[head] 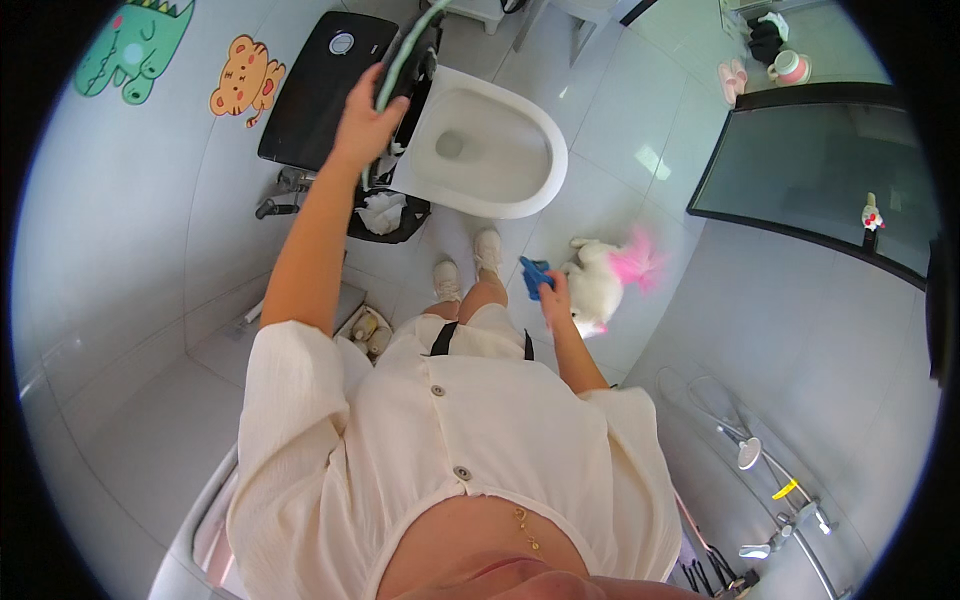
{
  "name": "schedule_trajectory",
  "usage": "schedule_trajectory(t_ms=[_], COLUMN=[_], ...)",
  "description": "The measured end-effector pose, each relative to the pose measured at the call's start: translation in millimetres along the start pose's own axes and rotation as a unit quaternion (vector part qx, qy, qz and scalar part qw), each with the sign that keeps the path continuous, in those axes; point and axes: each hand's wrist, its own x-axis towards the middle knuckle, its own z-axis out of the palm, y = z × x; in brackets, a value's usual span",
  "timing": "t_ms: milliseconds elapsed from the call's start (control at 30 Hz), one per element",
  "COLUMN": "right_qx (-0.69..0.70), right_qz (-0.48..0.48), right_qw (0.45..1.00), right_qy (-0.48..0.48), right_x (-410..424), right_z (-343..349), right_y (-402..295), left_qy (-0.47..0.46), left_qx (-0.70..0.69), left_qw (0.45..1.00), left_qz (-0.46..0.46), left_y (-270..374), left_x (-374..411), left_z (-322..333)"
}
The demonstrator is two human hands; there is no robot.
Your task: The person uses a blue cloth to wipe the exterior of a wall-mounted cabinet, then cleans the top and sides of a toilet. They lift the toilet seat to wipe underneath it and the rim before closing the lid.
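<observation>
My left hand (367,120) grips the raised black toilet lid (418,46), thumb in front and fingers behind. A pale green strip (405,60) runs along the lid, and I cannot tell if it is a seat or a trim. Below it, the white toilet bowl (487,142) is uncovered. In my right hand (555,298) is a crumpled blue cloth (535,277), held low to the right of my legs. Just beyond that hand, a white dog (598,281) with a pink fluffy tail (636,259) is on the floor; my hand partly covers it.
A black cistern (322,90) stands against the wall, with a black-lined waste bin (421,217) holding white paper beside the bowl. To the right are a dark glass panel (817,165) and a shower fixture (787,517). A tub (217,517) lies at lower left.
</observation>
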Motion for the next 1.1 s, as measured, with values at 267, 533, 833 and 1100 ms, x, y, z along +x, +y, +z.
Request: schedule_trajectory(t_ms=[267,533,833,1100], right_qx=[0.071,0.116,0.109,0.118], right_qz=[0.056,0.037,0.041,0.077], right_qw=[0.98,0.982,0.983,0.98], right_qy=[0.177,0.147,0.141,0.14], right_x=[-83,-101,-82,-69], right_z=[-119,-176,-253,-268], right_y=[-21,-24,26,33], left_qy=[-0.039,-0.088,-0.312,-0.452], left_qx=[0.146,0.232,0.459,0.486], left_qw=[0.987,0.968,0.832,0.736], left_qz=[0.059,0.025,0.007,-0.131], left_y=[41,48,-9,-9], left_x=[-62,-130,-134,-117], left_z=[155,306,408,458])
